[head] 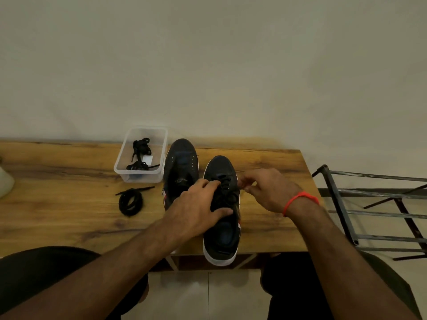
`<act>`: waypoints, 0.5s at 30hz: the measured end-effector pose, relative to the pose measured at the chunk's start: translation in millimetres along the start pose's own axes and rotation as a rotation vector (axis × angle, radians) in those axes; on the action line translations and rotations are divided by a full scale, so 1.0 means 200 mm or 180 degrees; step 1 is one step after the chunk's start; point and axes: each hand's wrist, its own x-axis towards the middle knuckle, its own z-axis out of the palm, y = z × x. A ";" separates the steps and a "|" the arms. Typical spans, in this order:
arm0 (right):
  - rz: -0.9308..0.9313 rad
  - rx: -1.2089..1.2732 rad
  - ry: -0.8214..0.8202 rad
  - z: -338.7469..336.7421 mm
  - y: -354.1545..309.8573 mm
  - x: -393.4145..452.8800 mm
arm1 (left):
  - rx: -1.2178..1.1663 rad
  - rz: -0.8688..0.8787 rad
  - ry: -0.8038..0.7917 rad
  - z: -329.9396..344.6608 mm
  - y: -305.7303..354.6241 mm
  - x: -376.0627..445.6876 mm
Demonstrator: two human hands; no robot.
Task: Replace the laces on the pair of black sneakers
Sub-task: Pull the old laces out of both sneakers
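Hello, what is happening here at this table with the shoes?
A person sits at a wooden table working on the nearer black sneaker. The left hand rests on it while the right hand pinches its lace. The other sneaker looks unlaced. A coiled lace lies nearby, more in a clear box.

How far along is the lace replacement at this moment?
Done: the left sneaker looks unlaced, a coiled lace beside it. In hand: left hand steadies the right sneaker; right hand pinches its lace. Left: fitting laces from the plastic box.
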 end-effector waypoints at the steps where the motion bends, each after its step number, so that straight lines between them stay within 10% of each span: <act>1: 0.0026 -0.0049 0.0049 0.03 0.00 -0.01 | 0.0023 0.0008 0.0014 0.00 0.00 0.01; 15: -0.0353 -0.0451 -0.0135 0.10 0.00 0.16 | 0.0186 0.0086 -0.0278 0.01 -0.04 0.05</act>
